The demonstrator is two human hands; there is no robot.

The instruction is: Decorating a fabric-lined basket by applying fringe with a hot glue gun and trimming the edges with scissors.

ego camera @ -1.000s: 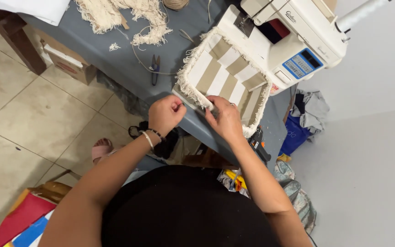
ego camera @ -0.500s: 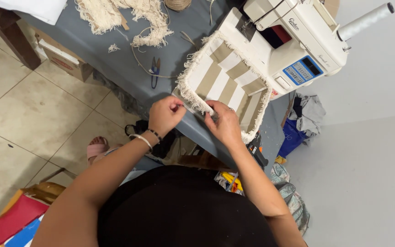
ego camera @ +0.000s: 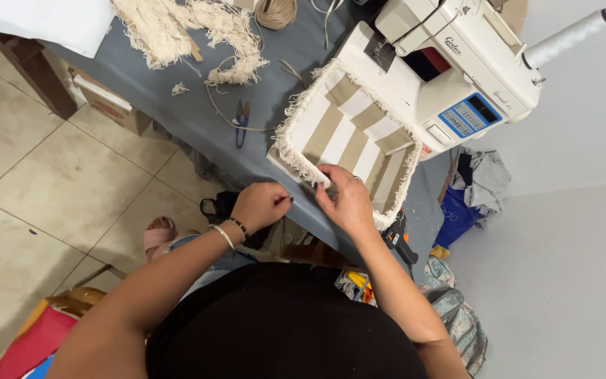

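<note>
A beige and white striped cloth with a cream fringe border lies on the grey table, its far end under a white sewing machine. My right hand presses down on the near fringed edge of the cloth, fingers pinching it. My left hand hovers just left of that edge at the table's rim, fingers closed as if pinching something very small; I cannot see what. A bracelet and a dark band sit on the left wrist.
Small scissors lie on the table left of the cloth. A heap of cream fringe and a twine ball lie at the far side. Bags and cloth sit on the floor at right, a box under the table.
My left hand has drawn a little away from the cloth edge toward me. My right hand has stayed pressed on the fringe. The view has shifted slightly.
</note>
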